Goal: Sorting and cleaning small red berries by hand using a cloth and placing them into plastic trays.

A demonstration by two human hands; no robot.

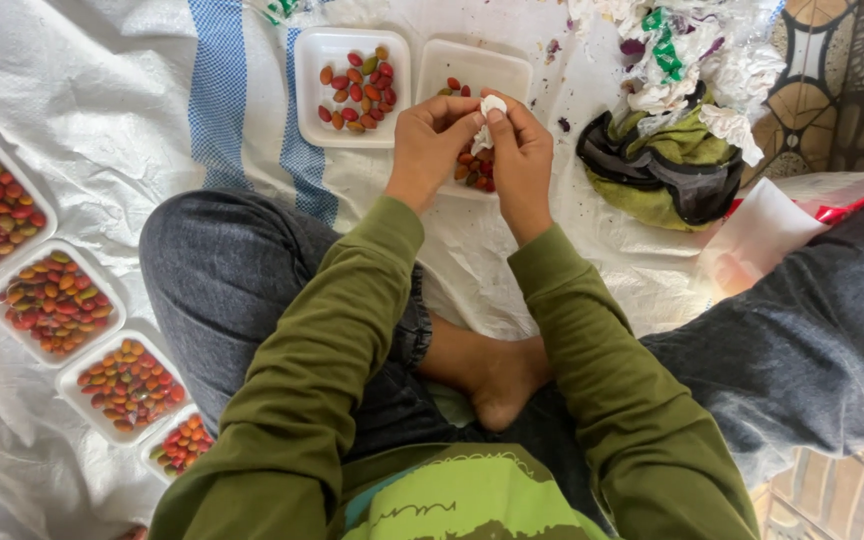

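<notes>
While the person is sitting cross-legged on a white woven sheet, both hands are meeting at twelve o'clock of the lap, over a white foam tray. The left hand and the right hand are each pinching, fingers closed, a small white scrap, seemingly tissue or a thin wrapper; whether a fruit is lying inside it cannot be told. This scrap is hovering just above the tray's red and green oval fruits, partly hidden by the hands.

Judged by its crumpled look, the scrap is appearing very light, soft and easy to tear; it is probably best taken by its edges between thumb and forefinger tips, with gentle pressure. The fruits are looking small, smooth and firm, likely to roll or slip, so a pinch across the short axis would be suiting them.

At eleven o'clock of the hands a second foam tray is holding a loose scatter of the same fruits. At nine o'clock, running down toward seven, a row of fuller trays is lying along the sheet's edge. At two o'clock a heap of crumpled white wrappings is resting on a dark green bag. At six o'clock a bare foot is showing between grey trouser legs.
</notes>
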